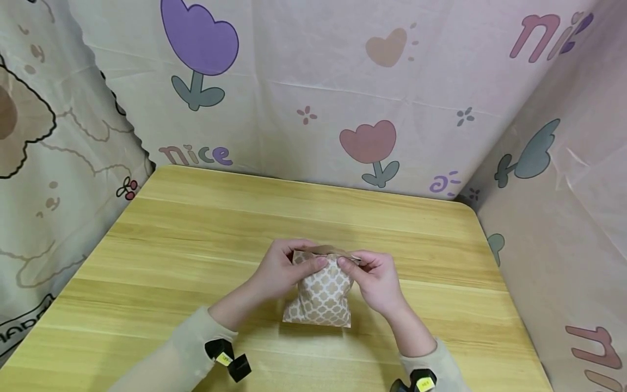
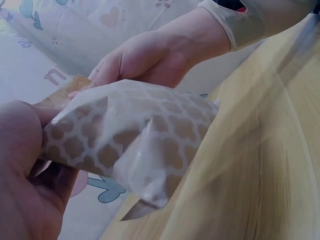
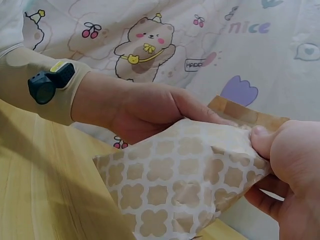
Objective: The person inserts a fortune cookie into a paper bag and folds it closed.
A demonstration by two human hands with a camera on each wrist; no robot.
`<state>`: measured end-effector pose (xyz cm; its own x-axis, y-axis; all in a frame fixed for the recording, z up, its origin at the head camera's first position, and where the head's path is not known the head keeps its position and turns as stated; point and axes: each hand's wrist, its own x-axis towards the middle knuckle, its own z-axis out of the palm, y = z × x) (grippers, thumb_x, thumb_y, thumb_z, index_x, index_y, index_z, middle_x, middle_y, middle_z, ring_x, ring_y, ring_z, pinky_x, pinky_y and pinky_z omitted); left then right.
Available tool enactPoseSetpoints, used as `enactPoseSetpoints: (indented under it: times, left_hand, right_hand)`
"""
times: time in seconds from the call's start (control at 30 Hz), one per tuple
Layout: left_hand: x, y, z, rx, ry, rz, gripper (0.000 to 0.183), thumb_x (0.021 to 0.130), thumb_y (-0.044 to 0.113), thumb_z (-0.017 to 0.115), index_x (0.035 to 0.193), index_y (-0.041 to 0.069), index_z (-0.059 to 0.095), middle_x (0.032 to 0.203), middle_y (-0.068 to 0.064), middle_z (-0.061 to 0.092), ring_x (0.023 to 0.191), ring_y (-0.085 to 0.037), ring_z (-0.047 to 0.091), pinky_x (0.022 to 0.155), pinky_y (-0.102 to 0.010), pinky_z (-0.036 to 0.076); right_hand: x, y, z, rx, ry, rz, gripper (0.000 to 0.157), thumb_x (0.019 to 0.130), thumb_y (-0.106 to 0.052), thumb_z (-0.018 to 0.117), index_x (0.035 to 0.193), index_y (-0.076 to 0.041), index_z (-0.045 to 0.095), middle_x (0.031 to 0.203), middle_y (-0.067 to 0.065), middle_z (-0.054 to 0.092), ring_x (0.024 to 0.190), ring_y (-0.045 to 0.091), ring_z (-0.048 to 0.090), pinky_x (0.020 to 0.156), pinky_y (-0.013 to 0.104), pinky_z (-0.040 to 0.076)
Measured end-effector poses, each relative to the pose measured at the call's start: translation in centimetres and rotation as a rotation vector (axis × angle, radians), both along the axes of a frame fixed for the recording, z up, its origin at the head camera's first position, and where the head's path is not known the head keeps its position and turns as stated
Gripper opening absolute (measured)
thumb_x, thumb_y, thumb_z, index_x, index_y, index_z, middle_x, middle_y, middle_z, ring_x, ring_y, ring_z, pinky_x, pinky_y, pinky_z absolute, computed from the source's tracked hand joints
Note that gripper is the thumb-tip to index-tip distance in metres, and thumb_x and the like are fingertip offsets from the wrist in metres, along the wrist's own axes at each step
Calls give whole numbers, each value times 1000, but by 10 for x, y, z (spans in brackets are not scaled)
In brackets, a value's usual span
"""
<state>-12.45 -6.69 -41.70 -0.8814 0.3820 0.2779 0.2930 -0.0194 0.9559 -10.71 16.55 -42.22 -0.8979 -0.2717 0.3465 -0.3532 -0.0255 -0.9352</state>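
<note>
A tan paper bag [image 1: 323,296] with a white lattice pattern is held near the middle of the table, its folded top edge towards the back. My left hand [image 1: 279,269] pinches the top left corner, thumb across the front of the bag. At the top right my right hand [image 1: 379,280] pinches the other side, its thumb close to the left one. In the left wrist view the bag [image 2: 135,135] looks puffed and creased. A plain brown flap [image 3: 250,114] stands up behind the thumbs in the right wrist view. What the bag contains is hidden.
The wood-grain table [image 1: 196,212] spreads out around the hands. Printed cloth [image 1: 303,65] hangs behind it and along both sides. Each sleeve carries a small black device, one of them the left wrist device [image 1: 227,359].
</note>
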Motion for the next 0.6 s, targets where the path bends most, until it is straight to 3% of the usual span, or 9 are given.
enactPoseSetpoints:
  times: [0.1, 0.2, 0.3, 0.37, 0.6]
  left_hand:
    - [1, 0, 2, 5, -12, 18, 20, 92, 3, 82, 112, 3, 81, 108, -5, 80, 87, -17, 74, 76, -28, 61]
    - [2, 1, 3, 6, -51, 55, 13, 90, 6, 85, 103, 3, 83, 97, -5, 80, 84, -21, 77, 72, -32, 64]
    - [3, 1, 4, -5, -79, 94, 9, 89, 11, 87, 95, 5, 84, 85, -4, 79, 67, -23, 73, 55, -30, 60]
    - [4, 0, 4, -11, -80, 100, 7, 89, 13, 87, 93, 7, 84, 82, -3, 78, 63, -23, 72, 51, -29, 59]
    - [5, -1, 9, -2, -39, 26, 9, 88, 0, 85, 97, 1, 83, 93, -7, 80, 82, -25, 78, 72, -37, 66]
  right_hand:
    - [1, 0, -1, 1, 1, 2, 11, 97, 12, 67, 104, 16, 74, 92, 23, 77, 80, 16, 76, 70, 32, 65]
    - [2, -1, -1, -6, 18, 16, 12, 97, 12, 66, 105, 17, 74, 95, 23, 77, 82, 16, 77, 71, 33, 65]
    - [2, -1, -1, -9, 34, 37, 12, 99, 12, 65, 105, 18, 74, 95, 22, 77, 83, 17, 77, 71, 34, 65]
    - [3, -1, -1, -6, 43, 47, 13, 99, 12, 64, 106, 17, 74, 95, 22, 77, 82, 17, 76, 71, 33, 65]
    - [2, 1, 0, 6, 36, -5, 12, 97, 12, 66, 106, 15, 75, 96, 22, 77, 82, 16, 76, 71, 32, 64]
